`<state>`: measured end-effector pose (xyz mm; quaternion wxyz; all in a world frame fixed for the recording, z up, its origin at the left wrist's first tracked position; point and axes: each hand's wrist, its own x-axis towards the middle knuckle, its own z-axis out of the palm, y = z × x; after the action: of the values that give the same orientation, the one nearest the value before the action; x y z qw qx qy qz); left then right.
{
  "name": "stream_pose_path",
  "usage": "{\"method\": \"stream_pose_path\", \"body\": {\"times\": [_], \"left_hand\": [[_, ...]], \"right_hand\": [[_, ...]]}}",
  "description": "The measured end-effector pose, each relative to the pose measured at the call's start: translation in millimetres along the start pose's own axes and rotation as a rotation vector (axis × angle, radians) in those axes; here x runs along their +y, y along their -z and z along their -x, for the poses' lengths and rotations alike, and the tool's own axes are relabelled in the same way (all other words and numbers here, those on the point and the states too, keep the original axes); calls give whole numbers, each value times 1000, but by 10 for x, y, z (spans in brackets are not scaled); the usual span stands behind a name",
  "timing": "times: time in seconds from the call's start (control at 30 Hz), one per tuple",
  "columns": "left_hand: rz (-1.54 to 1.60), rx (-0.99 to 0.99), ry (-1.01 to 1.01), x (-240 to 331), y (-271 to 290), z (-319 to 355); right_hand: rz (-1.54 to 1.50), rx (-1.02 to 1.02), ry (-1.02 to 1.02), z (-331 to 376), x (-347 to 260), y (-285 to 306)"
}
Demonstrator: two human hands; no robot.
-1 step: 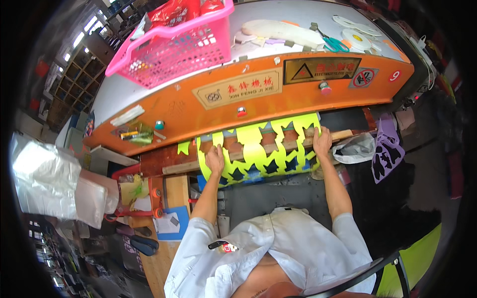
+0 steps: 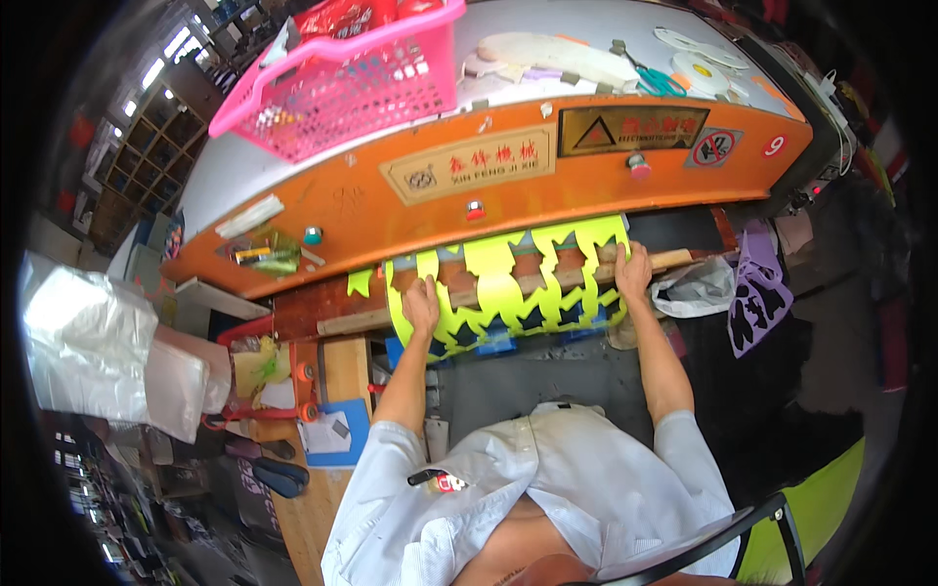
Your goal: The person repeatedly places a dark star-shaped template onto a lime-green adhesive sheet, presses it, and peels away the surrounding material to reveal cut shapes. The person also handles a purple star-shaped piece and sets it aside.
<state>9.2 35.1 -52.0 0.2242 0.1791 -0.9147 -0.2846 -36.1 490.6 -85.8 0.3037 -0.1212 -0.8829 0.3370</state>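
Note:
A bright yellow-green sheet (image 2: 500, 290) with several jagged cut-out holes stretches between my hands in front of the orange machine. Its far edge runs in under the machine front, while the near part bends downward over a wooden bar (image 2: 344, 325). My left hand (image 2: 421, 303) is closed on the sheet near its left end. At the right end, my right hand (image 2: 633, 272) pinches the sheet's edge beside the bar. A small loose yellow-green scrap (image 2: 360, 283) lies left of the sheet. Blue pieces show through and below the holes.
The orange machine (image 2: 362, 200) carries coloured buttons, a pink basket (image 2: 352, 103) and teal-handled scissors (image 2: 661, 82). To the right hang a clear plastic bag (image 2: 696, 291) and a purple cut-out sheet (image 2: 757, 298). Plastic sheeting (image 2: 88, 342) and a blue clipboard (image 2: 337, 435) are at the left.

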Motion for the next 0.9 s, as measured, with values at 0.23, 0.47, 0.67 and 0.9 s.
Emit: {"method": "stream_pose_path", "body": {"times": [0.23, 0.47, 0.67, 0.9], "left_hand": [[82, -43, 60, -168, 94, 410], [52, 82, -92, -518, 279, 1492], [78, 29, -20, -711, 491, 2113], [30, -86, 85, -969, 670, 2487]], "right_hand": [[14, -52, -39, 355, 54, 262], [-100, -103, 149, 880, -1355, -130], [-36, -480, 189, 1384, -2117, -725], [-562, -653, -515, 855, -1596, -165]]}}
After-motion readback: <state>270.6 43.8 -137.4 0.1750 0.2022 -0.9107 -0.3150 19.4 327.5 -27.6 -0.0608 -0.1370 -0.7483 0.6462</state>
